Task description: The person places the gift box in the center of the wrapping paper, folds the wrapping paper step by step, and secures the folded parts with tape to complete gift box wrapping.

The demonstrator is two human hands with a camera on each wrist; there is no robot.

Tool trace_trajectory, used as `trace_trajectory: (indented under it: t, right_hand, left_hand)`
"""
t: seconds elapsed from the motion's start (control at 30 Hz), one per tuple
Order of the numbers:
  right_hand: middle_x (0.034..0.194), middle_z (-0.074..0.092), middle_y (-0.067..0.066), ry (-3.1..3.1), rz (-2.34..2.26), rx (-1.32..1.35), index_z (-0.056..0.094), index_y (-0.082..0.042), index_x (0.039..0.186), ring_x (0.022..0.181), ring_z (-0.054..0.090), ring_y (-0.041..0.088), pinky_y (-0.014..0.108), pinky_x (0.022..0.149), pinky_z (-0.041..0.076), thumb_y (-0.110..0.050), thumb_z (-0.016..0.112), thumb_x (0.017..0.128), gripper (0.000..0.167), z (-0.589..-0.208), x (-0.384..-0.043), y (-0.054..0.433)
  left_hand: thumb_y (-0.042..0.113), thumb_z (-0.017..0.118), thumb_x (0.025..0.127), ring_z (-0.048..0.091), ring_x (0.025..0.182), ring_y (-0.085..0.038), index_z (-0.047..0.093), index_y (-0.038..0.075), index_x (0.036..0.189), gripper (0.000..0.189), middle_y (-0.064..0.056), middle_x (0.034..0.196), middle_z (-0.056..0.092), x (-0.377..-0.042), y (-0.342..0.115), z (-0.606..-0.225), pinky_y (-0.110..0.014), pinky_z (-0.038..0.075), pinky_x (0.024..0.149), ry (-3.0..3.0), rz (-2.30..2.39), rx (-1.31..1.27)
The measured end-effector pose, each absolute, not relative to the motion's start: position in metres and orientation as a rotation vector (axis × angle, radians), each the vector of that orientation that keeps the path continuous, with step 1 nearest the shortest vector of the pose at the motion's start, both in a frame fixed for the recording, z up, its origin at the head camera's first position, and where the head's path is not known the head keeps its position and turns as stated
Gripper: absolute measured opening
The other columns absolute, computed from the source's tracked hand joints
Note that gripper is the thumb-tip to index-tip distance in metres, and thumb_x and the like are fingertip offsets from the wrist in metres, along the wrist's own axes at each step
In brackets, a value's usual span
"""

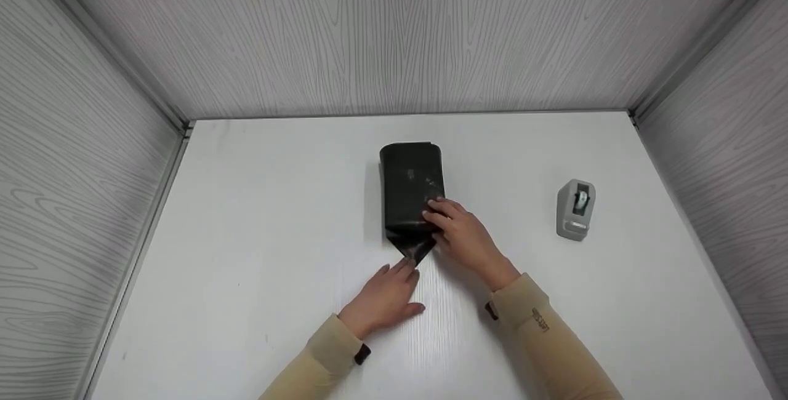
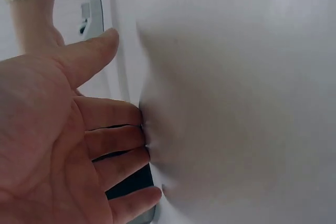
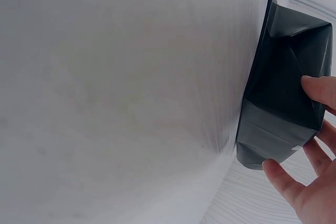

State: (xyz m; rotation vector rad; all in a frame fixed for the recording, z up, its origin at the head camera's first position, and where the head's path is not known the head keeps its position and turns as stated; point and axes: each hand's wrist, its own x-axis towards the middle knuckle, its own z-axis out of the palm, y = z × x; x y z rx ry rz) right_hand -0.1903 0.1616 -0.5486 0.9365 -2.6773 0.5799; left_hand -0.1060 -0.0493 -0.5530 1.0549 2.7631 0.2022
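A box-shaped package wrapped in black paper (image 1: 409,181) lies on the white table. Its near end tapers into a pointed paper flap (image 1: 412,245) spread toward the person. With straight fingers, the left hand (image 1: 383,301) presses the flap's tip at the tabletop, thumb held apart. The right hand (image 1: 466,237) grips the package's near right corner, fingers over the top and side. Creased folds show on the end of the black package (image 3: 291,72) in the right wrist view, where several right-hand fingers (image 3: 283,182) touch it. The left wrist view shows the left palm (image 2: 31,140), with the package partly hidden behind the fingers.
A grey tape dispenser (image 1: 575,210) with a roll in it stands on the right of the white table (image 1: 246,234). Wood-grained panels (image 1: 394,37) enclose the table at the back and both sides.
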Motion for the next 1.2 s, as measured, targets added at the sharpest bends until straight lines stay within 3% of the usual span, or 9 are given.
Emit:
trace_trajectory:
  t: [0.17,0.3,0.53,0.77,1.03,1.2]
  right_hand:
    - [0.137,0.055,0.012,-2.667,0.568,0.941,0.066,-0.006,0.127,0.131,0.046,0.028,0.043,0.101,0.044,-0.004,0.075,0.085,0.043,-0.548,-0.190,0.161]
    - [0.137,0.055,0.011,-2.667,0.568,0.941,0.066,-0.007,0.127,0.131,0.046,0.028,0.043,0.101,0.043,-0.003,0.076,0.085,0.044,-0.549,-0.190,0.162]
    - [0.138,0.054,0.011,-2.678,0.569,0.935,0.065,-0.008,0.127,0.132,0.045,0.027,0.043,0.101,0.043,-0.004,0.076,0.085,0.044,-0.550,-0.191,0.162]
    - [0.139,0.053,0.011,-2.678,0.564,0.935,0.065,-0.007,0.128,0.133,0.044,0.028,0.044,0.103,0.042,-0.006,0.076,0.086,0.044,-0.549,-0.190,0.162]
    - [0.138,0.054,0.012,-2.653,0.554,0.960,0.065,-0.006,0.127,0.132,0.046,0.028,0.042,0.103,0.041,-0.003,0.077,0.084,0.044,-0.549,-0.190,0.163]
    - [0.137,0.055,0.012,-2.641,0.557,0.989,0.066,-0.007,0.126,0.130,0.047,0.029,0.043,0.102,0.043,-0.002,0.078,0.082,0.046,-0.548,-0.185,0.162]
  left_hand:
    - [0.040,0.062,0.096,0.046,0.132,-0.026,0.058,0.004,0.132,0.051,-0.012,0.138,0.053,-0.106,-0.056,-0.546,-0.046,0.041,0.103,2.700,0.263,1.168]
    - [0.038,0.065,0.095,0.051,0.126,-0.027,0.059,0.002,0.131,0.050,-0.014,0.135,0.055,-0.117,-0.063,-0.544,-0.044,0.043,0.101,2.766,0.308,1.160]
    - [0.039,0.064,0.095,0.045,0.131,-0.031,0.056,0.001,0.136,0.056,-0.018,0.140,0.049,-0.134,-0.067,-0.552,-0.044,0.039,0.105,2.844,0.332,0.965]
    - [0.038,0.066,0.094,0.044,0.132,-0.031,0.055,0.001,0.137,0.058,-0.016,0.142,0.048,-0.131,-0.059,-0.556,-0.045,0.041,0.103,2.815,0.239,1.029]
    - [0.031,0.072,0.089,0.056,0.117,-0.026,0.066,0.006,0.116,0.037,-0.010,0.128,0.058,-0.125,-0.057,-0.554,-0.041,0.049,0.091,2.853,0.174,1.202]
    - [0.030,0.071,0.089,0.057,0.114,-0.025,0.068,0.007,0.113,0.033,-0.008,0.122,0.060,-0.121,-0.057,-0.553,-0.040,0.049,0.091,2.843,0.158,1.214]
